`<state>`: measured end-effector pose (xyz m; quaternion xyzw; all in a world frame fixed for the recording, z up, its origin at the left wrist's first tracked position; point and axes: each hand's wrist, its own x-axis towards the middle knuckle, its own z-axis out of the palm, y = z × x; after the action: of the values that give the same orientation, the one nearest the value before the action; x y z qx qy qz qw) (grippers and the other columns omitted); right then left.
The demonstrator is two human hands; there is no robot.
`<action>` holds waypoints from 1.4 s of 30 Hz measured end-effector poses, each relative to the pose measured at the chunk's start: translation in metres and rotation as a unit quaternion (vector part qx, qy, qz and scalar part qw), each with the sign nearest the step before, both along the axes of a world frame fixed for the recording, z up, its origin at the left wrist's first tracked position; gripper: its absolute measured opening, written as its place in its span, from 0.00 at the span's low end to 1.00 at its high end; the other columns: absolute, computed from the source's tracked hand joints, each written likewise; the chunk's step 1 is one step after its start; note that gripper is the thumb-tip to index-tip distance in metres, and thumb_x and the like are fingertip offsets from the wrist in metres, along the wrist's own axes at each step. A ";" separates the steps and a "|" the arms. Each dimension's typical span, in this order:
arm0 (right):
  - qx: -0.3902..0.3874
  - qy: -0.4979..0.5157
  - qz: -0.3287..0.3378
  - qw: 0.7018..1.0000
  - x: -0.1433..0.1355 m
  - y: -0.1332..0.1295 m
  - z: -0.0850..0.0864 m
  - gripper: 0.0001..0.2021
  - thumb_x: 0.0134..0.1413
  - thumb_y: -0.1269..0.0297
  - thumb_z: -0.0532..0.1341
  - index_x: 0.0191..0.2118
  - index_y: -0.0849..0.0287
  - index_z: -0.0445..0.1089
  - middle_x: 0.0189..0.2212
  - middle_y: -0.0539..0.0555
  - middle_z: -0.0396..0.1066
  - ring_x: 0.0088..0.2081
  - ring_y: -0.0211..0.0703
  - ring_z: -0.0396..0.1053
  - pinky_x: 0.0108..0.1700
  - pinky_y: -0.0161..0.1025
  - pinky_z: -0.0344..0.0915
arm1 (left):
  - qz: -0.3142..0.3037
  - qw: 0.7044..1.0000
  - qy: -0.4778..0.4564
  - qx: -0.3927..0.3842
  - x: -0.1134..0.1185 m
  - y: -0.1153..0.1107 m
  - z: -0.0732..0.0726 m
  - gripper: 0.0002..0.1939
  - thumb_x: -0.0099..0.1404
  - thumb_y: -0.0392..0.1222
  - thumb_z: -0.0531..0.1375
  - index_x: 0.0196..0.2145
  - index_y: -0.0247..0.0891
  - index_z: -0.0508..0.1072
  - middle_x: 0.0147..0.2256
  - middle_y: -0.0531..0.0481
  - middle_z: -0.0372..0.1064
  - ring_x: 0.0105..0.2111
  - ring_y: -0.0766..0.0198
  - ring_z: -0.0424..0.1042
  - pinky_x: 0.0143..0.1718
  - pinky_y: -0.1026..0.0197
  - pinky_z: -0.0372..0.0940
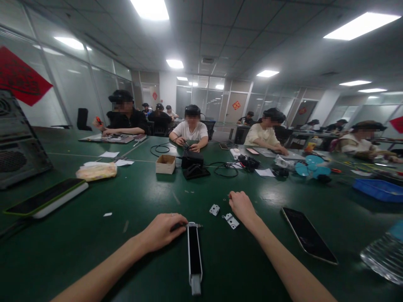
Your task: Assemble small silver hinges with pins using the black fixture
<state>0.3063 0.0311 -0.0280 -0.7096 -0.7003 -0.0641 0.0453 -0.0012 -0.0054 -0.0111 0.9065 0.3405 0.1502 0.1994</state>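
Observation:
My left hand (166,230) is closed at the top end of a long black and white device (194,251), its fingertips pressed on a small metal part there. That device lies on the green table, pointing toward me. My right hand (241,205) rests farther forward, fingers curled down to the tabletop; whatever is under the fingertips is too small to make out. Between the hands lie two small white plates with holes, one (214,209) farther off and another (231,221) just left of my right wrist.
A phone (310,235) and a clear plastic bottle (385,253) are at the right. A cardboard box (165,164), black device (192,161), blue fan (312,167) and blue tray (379,189) stand farther back. At left lies a green-edged device (45,197). Several people sit beyond.

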 end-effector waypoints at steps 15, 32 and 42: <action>0.006 0.000 -0.006 1.000 0.005 0.003 -0.002 0.13 0.63 0.68 0.51 0.40 0.64 0.73 0.41 0.62 0.72 0.44 0.47 0.66 0.44 0.38 0.59 | -0.010 1.000 0.000 0.009 -0.001 0.001 -0.002 0.11 0.68 0.41 0.54 0.45 0.38 0.71 0.39 0.48 0.73 0.37 0.61 0.72 0.39 0.61 0.65; 0.052 0.033 0.019 0.998 0.007 0.000 0.006 0.13 0.59 0.74 0.53 0.49 0.64 0.67 0.38 0.60 0.73 0.43 0.48 0.67 0.41 0.37 0.62 | -0.019 0.999 0.013 0.029 -0.002 0.002 0.000 0.12 0.67 0.40 0.53 0.45 0.39 0.71 0.40 0.48 0.72 0.37 0.62 0.72 0.38 0.62 0.65; 0.234 0.234 0.379 0.864 -0.051 -0.039 0.008 0.10 0.59 0.73 0.54 0.45 0.60 0.67 0.33 0.56 0.70 0.35 0.43 0.67 0.38 0.40 0.67 | -0.009 0.977 -0.073 0.203 -0.002 -0.004 0.000 0.08 0.65 0.41 0.55 0.39 0.38 0.72 0.33 0.50 0.72 0.32 0.63 0.71 0.33 0.62 0.63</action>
<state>0.2552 -0.0082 -0.0205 -0.3524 -0.8483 -0.0358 0.3936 -0.0035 -0.0093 -0.0113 0.9177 0.2796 0.2798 0.0373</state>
